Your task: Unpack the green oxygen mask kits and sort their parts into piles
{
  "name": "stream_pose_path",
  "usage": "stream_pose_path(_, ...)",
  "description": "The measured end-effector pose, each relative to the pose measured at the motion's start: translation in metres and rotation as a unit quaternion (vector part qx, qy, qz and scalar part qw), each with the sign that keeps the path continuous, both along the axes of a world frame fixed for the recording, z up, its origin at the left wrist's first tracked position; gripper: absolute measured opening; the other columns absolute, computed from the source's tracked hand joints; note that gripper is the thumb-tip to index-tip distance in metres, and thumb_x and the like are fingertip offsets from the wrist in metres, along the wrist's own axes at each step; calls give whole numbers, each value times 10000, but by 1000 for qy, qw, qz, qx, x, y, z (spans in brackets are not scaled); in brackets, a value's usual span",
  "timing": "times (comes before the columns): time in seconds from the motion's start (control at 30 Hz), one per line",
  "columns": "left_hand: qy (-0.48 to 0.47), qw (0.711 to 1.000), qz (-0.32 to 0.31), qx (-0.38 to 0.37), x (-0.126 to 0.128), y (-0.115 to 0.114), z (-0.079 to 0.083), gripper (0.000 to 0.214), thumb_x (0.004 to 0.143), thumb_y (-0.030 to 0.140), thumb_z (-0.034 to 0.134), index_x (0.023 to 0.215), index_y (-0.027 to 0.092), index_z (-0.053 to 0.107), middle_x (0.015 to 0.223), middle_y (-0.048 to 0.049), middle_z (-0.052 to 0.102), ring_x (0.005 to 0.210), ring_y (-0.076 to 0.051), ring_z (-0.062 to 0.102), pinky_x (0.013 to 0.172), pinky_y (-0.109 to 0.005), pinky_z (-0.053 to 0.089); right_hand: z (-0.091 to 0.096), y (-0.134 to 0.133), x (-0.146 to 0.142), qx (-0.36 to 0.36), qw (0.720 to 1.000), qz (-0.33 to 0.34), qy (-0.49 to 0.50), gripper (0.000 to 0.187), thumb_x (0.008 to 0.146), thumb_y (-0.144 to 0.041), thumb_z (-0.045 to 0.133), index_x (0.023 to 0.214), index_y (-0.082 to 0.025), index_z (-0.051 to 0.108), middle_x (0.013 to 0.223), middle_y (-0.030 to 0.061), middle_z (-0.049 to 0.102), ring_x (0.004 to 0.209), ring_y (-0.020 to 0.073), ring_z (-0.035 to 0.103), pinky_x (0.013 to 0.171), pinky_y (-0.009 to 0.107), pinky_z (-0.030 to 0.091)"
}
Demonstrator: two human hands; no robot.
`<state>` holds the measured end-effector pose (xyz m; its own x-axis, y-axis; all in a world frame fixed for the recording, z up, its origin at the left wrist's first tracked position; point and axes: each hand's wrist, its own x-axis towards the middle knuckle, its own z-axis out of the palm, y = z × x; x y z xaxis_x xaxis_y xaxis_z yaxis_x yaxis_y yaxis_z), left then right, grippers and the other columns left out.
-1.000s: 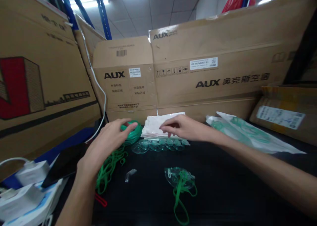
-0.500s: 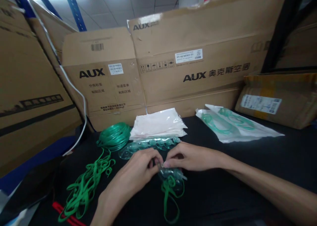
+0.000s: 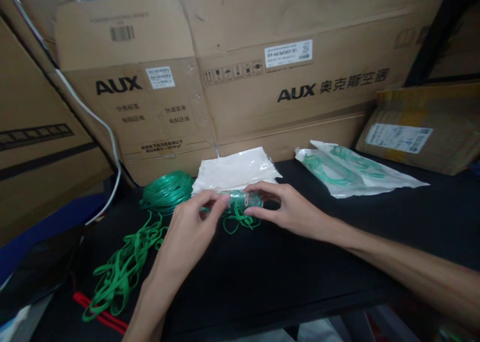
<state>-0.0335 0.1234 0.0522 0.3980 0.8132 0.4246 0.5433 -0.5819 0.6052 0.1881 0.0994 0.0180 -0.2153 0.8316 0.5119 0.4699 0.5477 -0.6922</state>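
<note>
Both hands hold a clear plastic mask [image 3: 243,200] with a green elastic strap [image 3: 240,219] hanging under it, lifted just above the black table [image 3: 300,262]. My left hand [image 3: 189,232] pinches its left end with fingers closed. My right hand [image 3: 283,209] grips its right end with thumb and fingers. Right behind the mask lies a stack of white plastic bags [image 3: 234,172]. A coil of green tubing [image 3: 167,192] sits to the left of the hands.
A loose pile of green elastic straps [image 3: 120,272] lies at the left front, with a red band [image 3: 97,317] beneath. Packed bags with green parts [image 3: 348,174] lie at the right back. Large AUX cardboard boxes [image 3: 262,82] wall the table's rear and left.
Both hands came off the coil and the bags, met at the mask on the table, and have lifted it up and back toward the white bags. The view tilted down.
</note>
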Motion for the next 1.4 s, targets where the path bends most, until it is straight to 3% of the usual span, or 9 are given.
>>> stream_pose_path(0.17,2,996,-90,-20,3,-2,-1,231,941,447,617,1006,261,738,955,19,741,854,-178,655,736,-259,474,3,-2,-2,-23,996,18,79,350,869,-438,726,1109,-186,689,1092,47,713,957,194,680,881,317,538)
stream_pose_path(0.3,23,993,-105,-47,4,0,-4,219,921,417,656,1062,273,743,937,24,746,797,-165,651,723,-260,475,5,-3,-4,-68,989,34,126,339,869,-431,722,1082,-171,677,1008,38,691,900,179,669,845,312,539)
stream_pose_path(0.5,37,989,-134,-60,5,-4,2,228,914,430,646,979,239,752,762,23,668,683,-155,575,636,-252,429,6,-3,-6,-105,978,74,162,371,820,-419,771,1066,-170,649,991,27,655,881,166,642,855,313,531)
stream_pose_path(0.7,51,989,-118,-67,5,-4,2,209,933,402,612,852,230,699,745,26,631,677,-159,539,620,-259,383,7,-3,-5,-87,983,67,148,338,813,-389,784,1037,-177,646,959,11,645,873,155,633,842,298,517)
stream_pose_path(0.97,114,991,-66,-7,2,3,0,116,932,232,575,838,221,642,823,23,647,737,-173,541,704,-285,367,11,0,2,-31,997,23,74,268,862,-367,732,1024,-166,659,934,27,670,841,169,643,788,304,536)
stream_pose_path(1.2,138,990,-20,2,-7,9,2,123,925,223,560,824,215,629,805,11,641,709,-183,537,682,-296,369,17,0,6,-36,992,24,122,277,840,-384,753,998,-178,656,951,25,662,877,167,643,823,308,530)
stream_pose_path(1.4,64,995,-76,18,-3,2,4,142,928,362,622,965,240,686,886,8,670,720,-171,557,681,-275,419,15,1,7,-59,989,24,136,317,822,-414,768,1006,-178,663,945,25,664,875,168,641,818,315,534)
